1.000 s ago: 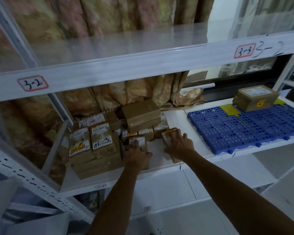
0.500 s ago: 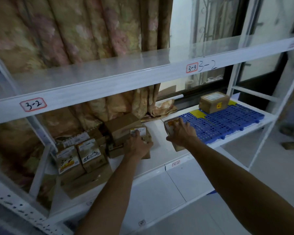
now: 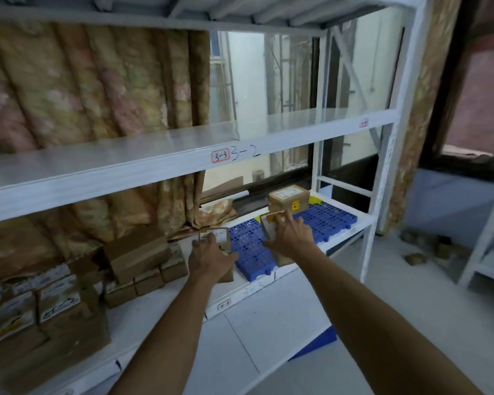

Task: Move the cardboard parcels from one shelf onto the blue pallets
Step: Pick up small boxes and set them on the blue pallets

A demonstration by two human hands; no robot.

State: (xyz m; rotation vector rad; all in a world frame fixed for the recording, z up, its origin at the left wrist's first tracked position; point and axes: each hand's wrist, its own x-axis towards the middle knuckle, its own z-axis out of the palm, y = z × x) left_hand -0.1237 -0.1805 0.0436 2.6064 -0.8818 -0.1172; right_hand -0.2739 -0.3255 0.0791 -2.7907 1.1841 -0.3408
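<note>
My left hand point(image 3: 210, 259) grips a small cardboard parcel point(image 3: 221, 238) with a white label, held just left of the blue pallets point(image 3: 320, 223). A second small parcel point(image 3: 270, 226) with an orange sticker is in my right hand point(image 3: 290, 238), above the pallets' near part. One larger parcel point(image 3: 288, 199) stands on the pallets at the back. A pile of several cardboard parcels point(image 3: 137, 255) fills the left part of the same white shelf point(image 3: 183, 306).
A flowered curtain point(image 3: 83, 81) hangs behind the shelf rack. The upper shelf board point(image 3: 154, 155) carries the marks 3-3 and 3-2. A white upright post point(image 3: 382, 178) closes the rack on the right. Small items lie on the floor point(image 3: 417, 256) beyond it.
Both hands have lifted their parcels off the pile side and carried them to the right, toward the blue pallets. The view has swung right and up.
</note>
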